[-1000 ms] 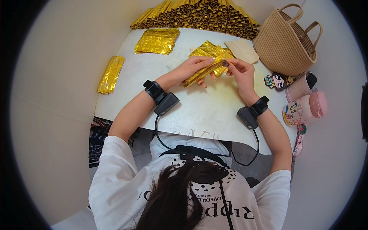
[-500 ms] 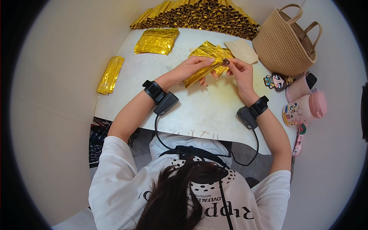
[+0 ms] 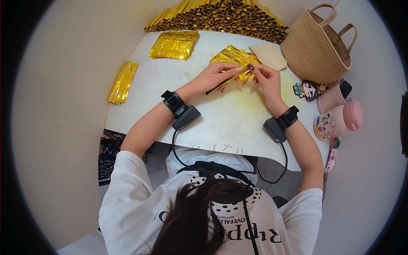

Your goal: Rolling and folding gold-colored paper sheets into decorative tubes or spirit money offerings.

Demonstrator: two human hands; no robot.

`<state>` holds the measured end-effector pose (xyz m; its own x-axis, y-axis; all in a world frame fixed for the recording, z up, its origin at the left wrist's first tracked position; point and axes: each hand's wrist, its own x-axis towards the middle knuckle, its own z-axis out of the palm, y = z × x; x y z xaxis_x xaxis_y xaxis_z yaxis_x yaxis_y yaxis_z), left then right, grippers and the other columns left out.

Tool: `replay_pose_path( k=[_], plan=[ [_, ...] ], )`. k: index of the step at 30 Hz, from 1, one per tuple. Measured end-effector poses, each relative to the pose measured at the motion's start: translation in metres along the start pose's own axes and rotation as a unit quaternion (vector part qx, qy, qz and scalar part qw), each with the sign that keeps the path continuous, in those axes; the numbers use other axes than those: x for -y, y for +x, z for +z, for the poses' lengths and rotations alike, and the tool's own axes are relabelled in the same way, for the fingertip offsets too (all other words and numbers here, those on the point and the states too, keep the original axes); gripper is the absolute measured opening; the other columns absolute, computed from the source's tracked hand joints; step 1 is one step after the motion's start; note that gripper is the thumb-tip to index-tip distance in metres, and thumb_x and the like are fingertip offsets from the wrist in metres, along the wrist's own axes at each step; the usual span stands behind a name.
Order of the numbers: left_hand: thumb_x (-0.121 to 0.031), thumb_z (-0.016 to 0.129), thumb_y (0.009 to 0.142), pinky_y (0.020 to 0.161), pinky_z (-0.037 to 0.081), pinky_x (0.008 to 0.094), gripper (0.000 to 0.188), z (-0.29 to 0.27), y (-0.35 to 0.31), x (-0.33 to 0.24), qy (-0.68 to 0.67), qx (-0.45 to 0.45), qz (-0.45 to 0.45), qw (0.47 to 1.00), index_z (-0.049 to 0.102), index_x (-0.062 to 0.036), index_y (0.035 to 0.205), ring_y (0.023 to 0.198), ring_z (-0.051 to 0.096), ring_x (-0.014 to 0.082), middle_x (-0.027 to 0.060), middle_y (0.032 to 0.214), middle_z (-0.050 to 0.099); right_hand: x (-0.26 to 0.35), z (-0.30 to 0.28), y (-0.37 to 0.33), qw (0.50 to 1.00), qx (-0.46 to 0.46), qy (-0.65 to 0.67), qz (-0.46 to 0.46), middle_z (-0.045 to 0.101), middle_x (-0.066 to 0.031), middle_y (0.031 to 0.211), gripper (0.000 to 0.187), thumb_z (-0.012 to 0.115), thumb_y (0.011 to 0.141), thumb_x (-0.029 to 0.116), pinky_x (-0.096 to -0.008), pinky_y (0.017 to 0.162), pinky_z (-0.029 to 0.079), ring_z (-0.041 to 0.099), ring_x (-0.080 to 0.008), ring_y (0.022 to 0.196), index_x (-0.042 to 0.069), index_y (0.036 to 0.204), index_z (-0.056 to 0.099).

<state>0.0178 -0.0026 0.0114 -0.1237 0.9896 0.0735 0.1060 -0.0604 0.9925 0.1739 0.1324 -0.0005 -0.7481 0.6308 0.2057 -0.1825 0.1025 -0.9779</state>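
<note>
Above the middle of the table, a strip of gold foil paper (image 3: 232,77) slants between my two hands, its darker edge turned toward the lower left. My left hand (image 3: 222,74) pinches it along its length, thumb on top and the other fingers partly hidden beneath. With thumb and fingers closed, my right hand (image 3: 266,76) grips its upper right end. Directly behind the hands lie fanned gold foil sheets (image 3: 229,52), partly covered by my fingers. Some plain beige sheets (image 3: 270,56) rest to their right.
Many gold foil rolls (image 3: 221,19) are heaped along the back. Gold stacks lie at back left (image 3: 173,45) and far left (image 3: 123,82). On the right stand a woven basket (image 3: 312,51), a pink cup (image 3: 330,99) and a pink-lidded bottle (image 3: 333,122), beside a cartoon figure (image 3: 307,90). Cabled black wristbands (image 3: 185,112) circle both wrists.
The held gold foil paper has turned and now looks narrower, with its dark edge showing. My left fingers have shifted slightly along it; my right hand has barely moved.
</note>
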Motion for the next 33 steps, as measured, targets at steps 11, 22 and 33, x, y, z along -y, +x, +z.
replay_pose_path(
  k=[11,22,33],
  plan=[
    [-0.024,0.053,0.096,0.045,0.042,0.0207,0.037,0.001,0.003,0.007,0.1,-0.01,0.013,0.995,0.055,-0.0104,0.13,0.049,0.049,0.0048,0.0009,0.079,0.066,0.006,0.003,-0.003,0.993,-0.014,-0.111,-0.045,0.062,0.0014,0.074,0.011,0.066,0.087,0.012,-0.017,0.047,0.036,0.046,-0.0008,0.051,0.001,0.089,0.068],
    [-0.023,0.076,0.079,0.06,0.049,0.0214,0.031,0.002,-0.001,-0.007,0.056,-0.16,0.073,0.983,0.061,-0.0054,0.099,0.07,0.065,0.0103,0.0094,0.088,0.069,0.003,0.0,-0.001,0.991,-0.107,-0.029,-0.075,0.059,0.0016,0.081,0.007,0.063,0.089,0.008,-0.0171,0.05,0.036,0.047,-0.0023,0.054,0.001,0.09,0.062],
    [-0.013,0.075,0.079,0.081,0.05,0.0235,0.019,-0.002,-0.002,-0.002,0.059,-0.18,0.099,0.977,0.068,0.0003,0.091,0.084,0.064,0.0094,0.0045,0.087,0.069,0.009,0.007,-0.001,0.994,-0.045,0.042,-0.088,0.061,-0.0046,0.106,0.009,0.062,0.089,0.006,-0.0202,0.073,0.049,0.062,-0.0088,0.085,0.003,0.097,0.06]
  ],
)
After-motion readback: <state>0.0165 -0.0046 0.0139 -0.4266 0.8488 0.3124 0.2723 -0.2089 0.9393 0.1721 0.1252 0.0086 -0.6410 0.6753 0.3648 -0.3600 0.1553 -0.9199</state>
